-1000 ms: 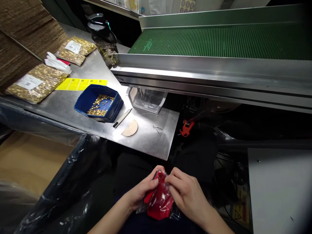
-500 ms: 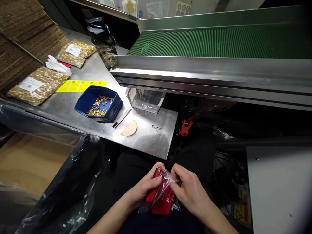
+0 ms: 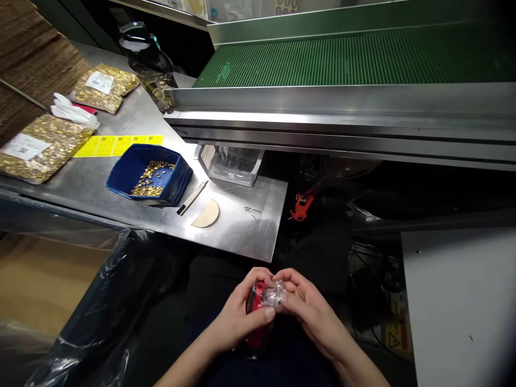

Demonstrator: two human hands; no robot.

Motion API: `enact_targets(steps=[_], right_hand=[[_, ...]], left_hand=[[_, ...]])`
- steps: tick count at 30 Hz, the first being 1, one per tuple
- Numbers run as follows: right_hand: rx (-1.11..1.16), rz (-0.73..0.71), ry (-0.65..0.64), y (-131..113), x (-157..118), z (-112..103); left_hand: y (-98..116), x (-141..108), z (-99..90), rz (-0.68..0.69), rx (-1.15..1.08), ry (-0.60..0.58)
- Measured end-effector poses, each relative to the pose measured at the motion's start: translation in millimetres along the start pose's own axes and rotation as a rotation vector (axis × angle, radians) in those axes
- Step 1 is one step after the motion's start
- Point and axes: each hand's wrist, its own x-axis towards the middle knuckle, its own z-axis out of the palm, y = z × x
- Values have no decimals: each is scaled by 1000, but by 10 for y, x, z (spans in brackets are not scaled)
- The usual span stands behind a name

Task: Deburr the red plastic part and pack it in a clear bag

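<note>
Low in the view, my left hand (image 3: pixel 242 312) is wrapped round a red item (image 3: pixel 258 301) in clear plastic, its thumb lying across the front. My right hand (image 3: pixel 304 301) pinches the bunched clear plastic (image 3: pixel 276 293) at the item's right side. The fingertips of both hands nearly meet above it. Much of the red item is hidden by my fingers and dark shadow. Beyond my hands, on the metal table (image 3: pixel 237 231), lie a half-round beige piece (image 3: pixel 206 213), a pen-like tool (image 3: pixel 192 198) and a small metal piece (image 3: pixel 252 210).
A blue bin (image 3: pixel 177 183) of small gold pieces, yellow labels (image 3: pixel 108 145), bags of gold pieces (image 3: pixel 48 142) and a bottle (image 3: pixel 147 62) stand left. A green conveyor (image 3: pixel 322 62) crosses behind. An orange tool (image 3: pixel 301 207) hangs by the table; a white surface (image 3: pixel 459 301) is right.
The loose plastic over the red item is now bunched into a ball between my hands. The red item is turned and more covered by my left hand. The view has shifted slightly.
</note>
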Motion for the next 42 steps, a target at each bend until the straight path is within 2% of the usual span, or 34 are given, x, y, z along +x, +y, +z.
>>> enact_targets(steps=[2,4,6,9,11,13,15,17,20,22,25,28,30,32,34,36,38,40,42], right_hand=[[-257,-92,-6,-21,-59,-23],[-620,-245,11,-47,-93,-65],[-969,-412,-2,-76,-85,-110],[-1299,-583,-114,-114,-6,-156],[-1402,-659,-175,-128,59,-163],[-1440,-706,-164,-131,104,-153],[-1402,-696,-113,-126,119,-126],[-1260,-604,-31,-113,116,-89],[-816,-287,68,-52,124,-38],[-472,-84,73,22,153,-22],[-70,74,61,147,202,-29],[162,180,26,241,213,-52],[202,220,-34,286,199,-69],[187,231,-96,321,177,-88],[154,222,-136,332,152,-104],[72,180,-161,289,120,-104],[-104,83,-180,181,77,-73],[-366,-63,-209,38,33,-17],[-642,-213,-269,-70,6,47]], left_hand=[[-49,3,-26,-124,-274,1],[-87,8,-46,-261,-540,16],[-108,20,-56,-368,-709,45],[-114,40,-52,-423,-787,73],[-114,42,-38,-423,-805,67],[-115,30,-22,-408,-794,56],[-118,11,-11,-353,-716,42],[-118,-8,-13,-248,-558,43],[-110,-31,-42,-75,-224,68],[-105,-44,-71,12,48,102],[-99,-60,-119,205,395,144],[-90,-71,-162,433,620,70],[-87,-88,-178,460,682,-21],[-96,-117,-183,351,551,-88],[-118,-153,-181,191,269,-48],[-141,-187,-180,31,28,126],[-149,-212,-185,-160,-93,288],[-125,-224,-193,-368,-191,278],[-62,-213,-199,-478,-353,191]])
